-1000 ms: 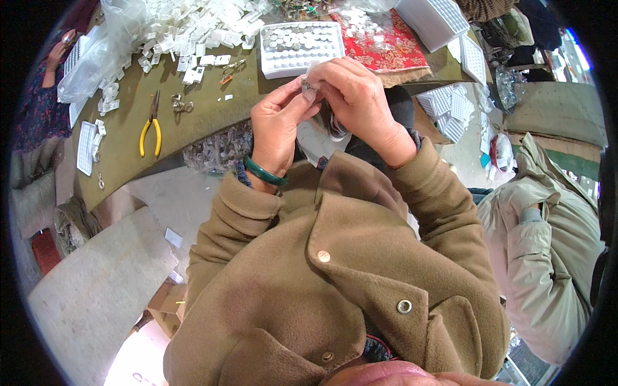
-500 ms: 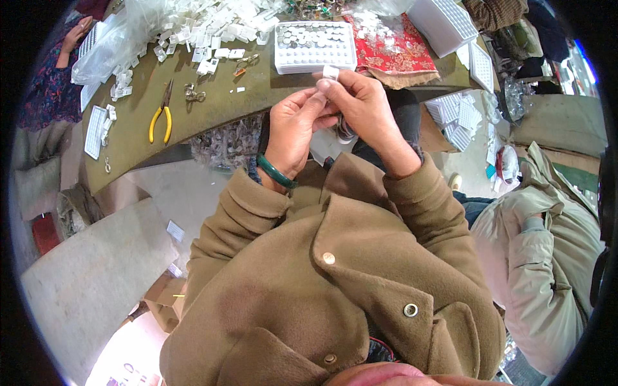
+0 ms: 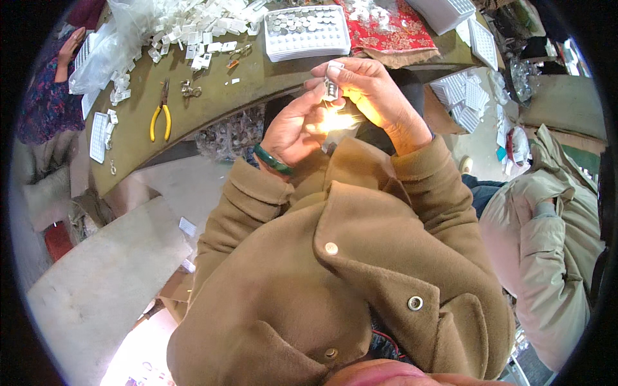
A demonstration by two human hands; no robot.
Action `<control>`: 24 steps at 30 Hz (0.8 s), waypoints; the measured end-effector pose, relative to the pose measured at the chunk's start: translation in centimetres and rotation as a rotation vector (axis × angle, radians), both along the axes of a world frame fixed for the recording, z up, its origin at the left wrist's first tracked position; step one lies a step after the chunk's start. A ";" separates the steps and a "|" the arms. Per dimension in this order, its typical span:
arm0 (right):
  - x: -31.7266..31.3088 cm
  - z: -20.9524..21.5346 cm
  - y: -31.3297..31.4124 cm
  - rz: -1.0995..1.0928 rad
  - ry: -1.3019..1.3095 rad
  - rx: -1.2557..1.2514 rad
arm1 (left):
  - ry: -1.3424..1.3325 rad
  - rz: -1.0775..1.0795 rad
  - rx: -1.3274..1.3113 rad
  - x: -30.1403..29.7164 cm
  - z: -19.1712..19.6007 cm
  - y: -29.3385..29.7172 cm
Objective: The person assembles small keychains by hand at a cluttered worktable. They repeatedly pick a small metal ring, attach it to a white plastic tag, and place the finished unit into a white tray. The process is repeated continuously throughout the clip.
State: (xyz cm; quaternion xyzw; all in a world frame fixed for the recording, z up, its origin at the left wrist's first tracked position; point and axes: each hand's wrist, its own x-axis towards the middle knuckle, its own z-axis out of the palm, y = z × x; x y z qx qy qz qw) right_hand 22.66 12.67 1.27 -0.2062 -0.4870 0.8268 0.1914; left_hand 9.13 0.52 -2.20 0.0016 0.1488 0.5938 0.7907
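a person in a tan coat [image 3: 347,283] is seen from above, with two bare hands raised in front of the chest, just short of the edge of an olive-green workbench [image 3: 212,96]. the right hand [image 3: 370,93] pinches one small white clip-like part [image 3: 333,82] between thumb and fingertips, fingers closed on its upper end. the left hand [image 3: 297,125] sits just below and to the left, fingers curled up toward the same part and touching its lower end; a bright glare between the hands hides exactly how those fingers meet. one dark green bangle [image 3: 273,160] circles the left wrist.

on the bench beyond the hands lies one white tray [image 3: 308,32] with a grid of small cells, many of them filled with small greyish pieces too tiny to count. to its right is one red patterned cloth [image 3: 386,29]. to its left is a loose heap of small white plastic pieces [image 3: 193,29], too many to count, beside one clear plastic bag [image 3: 106,51]. nearer the bench edge lies one pair of pliers with yellow handles [image 3: 159,116], with a few small metal bits [image 3: 188,90] just beside it. one narrow white tray [image 3: 98,127] lies at the left end of the bench.

a second person in a pale jacket [image 3: 547,257] is at the right edge, well apart from the hands. another person's hand [image 3: 69,45] shows at the upper left.
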 end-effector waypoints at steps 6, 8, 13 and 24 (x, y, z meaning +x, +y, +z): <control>0.9 -0.2 0.8 0.134 0.064 0.013 | 0.021 0.113 -0.058 1.1 1.3 0.3; 1.2 0.1 0.5 0.145 0.131 0.150 | 0.010 0.175 -0.168 1.4 1.6 0.4; 2.3 0.6 -0.3 -0.002 -0.175 0.861 | 0.016 0.159 -0.202 2.2 2.3 1.0; 4.8 -0.7 -0.2 -0.104 -0.317 1.276 | 0.355 -0.088 -0.256 2.8 0.7 2.3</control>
